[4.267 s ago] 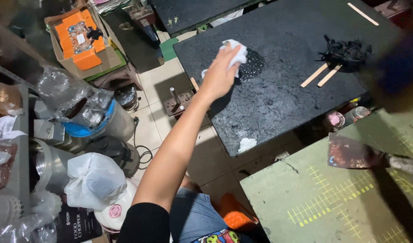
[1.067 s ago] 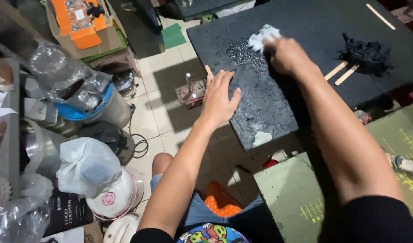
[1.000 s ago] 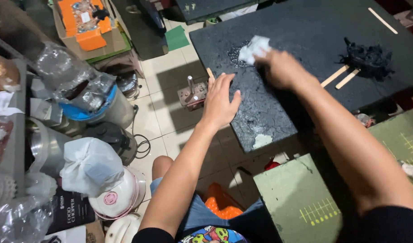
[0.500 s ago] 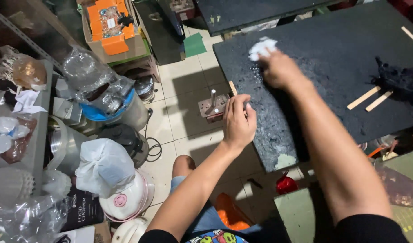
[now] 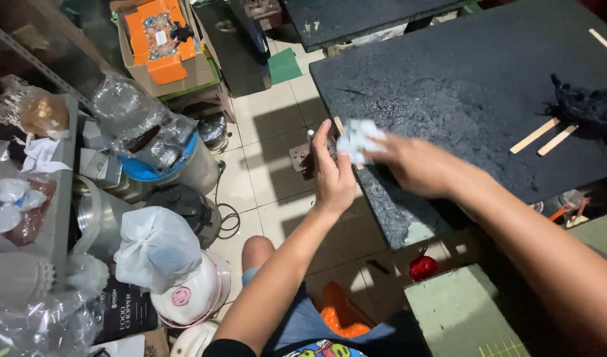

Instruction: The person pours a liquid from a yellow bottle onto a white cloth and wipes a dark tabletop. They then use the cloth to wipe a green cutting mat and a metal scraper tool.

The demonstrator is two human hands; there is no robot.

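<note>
While a crumpled white cloth wad (image 5: 357,140) is being pinched in the fingers of the right hand (image 5: 419,165), it is being held at the near-left corner of the black, rough-surfaced bench (image 5: 475,86), just above the edge. The right hand's fingers are closed narrowly around the wad, which is blurred. The left hand (image 5: 331,173) is being held open just left of the wad, fingers (image 5: 322,139) stretched wide and pointing far, palm turned toward the cloth; whether the wad is being touched by it cannot be told. Both forearms are being extended from the near side of the scene.

Far to the right on the bench, two pale wooden sticks (image 5: 544,136) are lying side by side, slanted, just beside a black fibrous clump (image 5: 584,106). On the tiled floor below the left hand, a small metal fixture (image 5: 303,155) is being partly hidden. At the left, clutter is being kept: a white tied plastic bag (image 5: 154,248), a clear crumpled plastic sheet over a blue-rimmed pot (image 5: 148,142), and, farther off, an open cardboard box with orange contents (image 5: 161,46). Near the right, a pale green board (image 5: 462,314) is lying, with a small red round object (image 5: 422,268) on the floor beside it.
</note>
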